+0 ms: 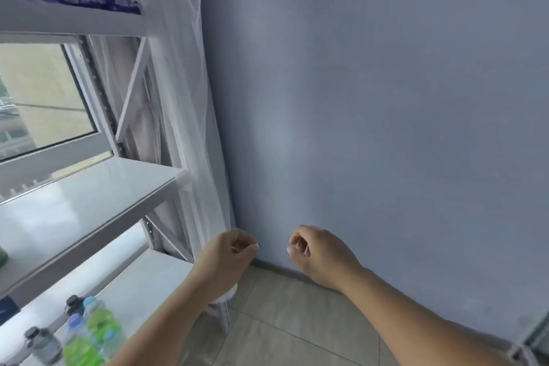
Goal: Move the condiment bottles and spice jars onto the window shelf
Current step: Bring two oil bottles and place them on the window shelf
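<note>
Little looked done: the window shelf (89, 202) lay mostly bare, the bottles (99, 322) stood below it, and the left grip (228, 252) and right grip (318, 252), beside it, curled on nothing.

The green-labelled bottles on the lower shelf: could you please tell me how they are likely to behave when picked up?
The bottles look like clear plastic, so probably light and squashy if gripped hard. They are tall and narrow, standing close together by the jars, so a nudge might tip one into its neighbours. How full they are is unclear.
</note>
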Demonstrator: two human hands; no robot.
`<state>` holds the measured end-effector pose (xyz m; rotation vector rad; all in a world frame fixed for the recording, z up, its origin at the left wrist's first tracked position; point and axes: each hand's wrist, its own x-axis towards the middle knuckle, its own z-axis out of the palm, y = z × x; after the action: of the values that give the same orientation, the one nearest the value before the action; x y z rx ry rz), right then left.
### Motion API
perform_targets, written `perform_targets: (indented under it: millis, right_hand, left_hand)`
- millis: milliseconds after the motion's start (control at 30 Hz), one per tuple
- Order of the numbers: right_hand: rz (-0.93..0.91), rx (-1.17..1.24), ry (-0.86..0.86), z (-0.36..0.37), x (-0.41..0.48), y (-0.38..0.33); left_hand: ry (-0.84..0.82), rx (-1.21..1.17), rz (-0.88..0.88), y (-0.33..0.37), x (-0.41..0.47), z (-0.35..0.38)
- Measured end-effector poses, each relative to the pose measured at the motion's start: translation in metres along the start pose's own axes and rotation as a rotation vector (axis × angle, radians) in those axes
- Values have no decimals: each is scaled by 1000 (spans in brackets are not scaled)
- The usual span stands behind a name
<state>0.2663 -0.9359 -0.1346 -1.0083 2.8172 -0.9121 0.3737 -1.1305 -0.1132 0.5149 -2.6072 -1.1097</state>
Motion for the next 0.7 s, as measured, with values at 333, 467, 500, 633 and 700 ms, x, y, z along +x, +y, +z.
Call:
perform_targets:
  millis: [333,467,500,633,700]
  right_hand:
    - [117,31,27,-105,-102,157]
    - [182,88,50,-141,-140,216]
    - [196,96,52,-149,-150,228]
    - [224,106,61,-176,-184,262]
    - [238,125,103,-189,-196,274]
  left_hand:
    - [-102,-62,44,137,-33,149]
    - [-107,-86,43,184,-52,206]
    - [-107,-96,36,194,-56,219]
    - [-147,-106,40,228,-72,260]
    - [-179,-88,53,243,-76,275]
